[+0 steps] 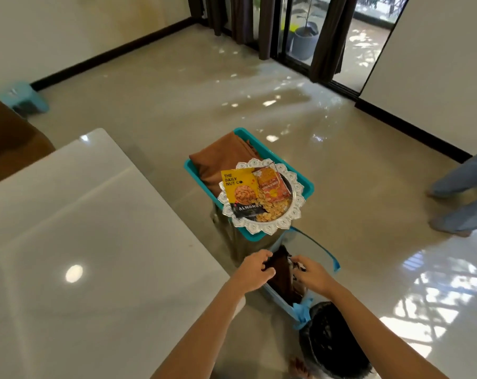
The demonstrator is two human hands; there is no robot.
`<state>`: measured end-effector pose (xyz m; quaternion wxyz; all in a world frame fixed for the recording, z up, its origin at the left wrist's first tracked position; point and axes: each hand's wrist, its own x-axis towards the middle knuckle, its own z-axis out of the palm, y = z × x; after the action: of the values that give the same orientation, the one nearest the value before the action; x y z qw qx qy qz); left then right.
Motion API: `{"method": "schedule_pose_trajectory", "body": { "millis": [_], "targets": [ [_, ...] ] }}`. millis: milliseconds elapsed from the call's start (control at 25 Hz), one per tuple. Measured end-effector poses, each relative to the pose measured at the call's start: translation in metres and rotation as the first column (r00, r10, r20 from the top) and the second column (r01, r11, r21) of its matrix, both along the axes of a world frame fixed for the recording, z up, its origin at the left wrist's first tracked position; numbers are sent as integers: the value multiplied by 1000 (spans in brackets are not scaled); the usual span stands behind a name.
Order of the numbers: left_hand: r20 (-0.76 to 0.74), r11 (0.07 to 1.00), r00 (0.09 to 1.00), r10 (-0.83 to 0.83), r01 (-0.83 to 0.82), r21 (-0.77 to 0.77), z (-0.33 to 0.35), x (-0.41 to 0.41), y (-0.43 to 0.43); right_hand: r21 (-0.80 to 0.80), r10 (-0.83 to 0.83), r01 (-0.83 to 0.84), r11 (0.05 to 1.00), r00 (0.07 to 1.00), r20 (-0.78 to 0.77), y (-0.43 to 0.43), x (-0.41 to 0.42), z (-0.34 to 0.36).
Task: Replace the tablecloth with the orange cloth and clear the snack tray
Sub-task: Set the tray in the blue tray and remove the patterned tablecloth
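Head view
Left hand: your left hand (pixel 255 269) grips the dark brown cloth (pixel 282 280), fingers curled round it.
Right hand: your right hand (pixel 311 274) pinches the same cloth.
Dark brown cloth: sits in the clear bin (pixel 333 259) on the floor.
Orange cloth (pixel 218 157): lies folded in the teal basket (pixel 262 149).
Snack tray (pixel 294 212): rests on the orange cloth; carries the almond packet (pixel 238 187).
Table (pixel 81 214): white top, at your left.

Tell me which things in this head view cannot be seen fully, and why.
Head view:
- dark cloth: lower part hidden by the left hand, right hand and clear bin.
- orange cloth: near end covered by the silver tray.
- red packet: print too small.
- second person: cut off by the right edge.
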<state>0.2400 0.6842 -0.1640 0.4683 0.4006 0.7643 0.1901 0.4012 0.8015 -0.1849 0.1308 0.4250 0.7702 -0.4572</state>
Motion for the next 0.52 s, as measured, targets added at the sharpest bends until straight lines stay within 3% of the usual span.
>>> {"method": "schedule_pose_trajectory", "body": {
  "millis": [280,520],
  "targets": [
    [18,993,994,107,-108,55,53,-90,-60,92,-61,72,993,991,-119,-31,-82,53],
    [53,976,983,176,-181,118,67,-145,-45,186,-28,56,981,988,-149,-4,-157,82]
  ]
}}
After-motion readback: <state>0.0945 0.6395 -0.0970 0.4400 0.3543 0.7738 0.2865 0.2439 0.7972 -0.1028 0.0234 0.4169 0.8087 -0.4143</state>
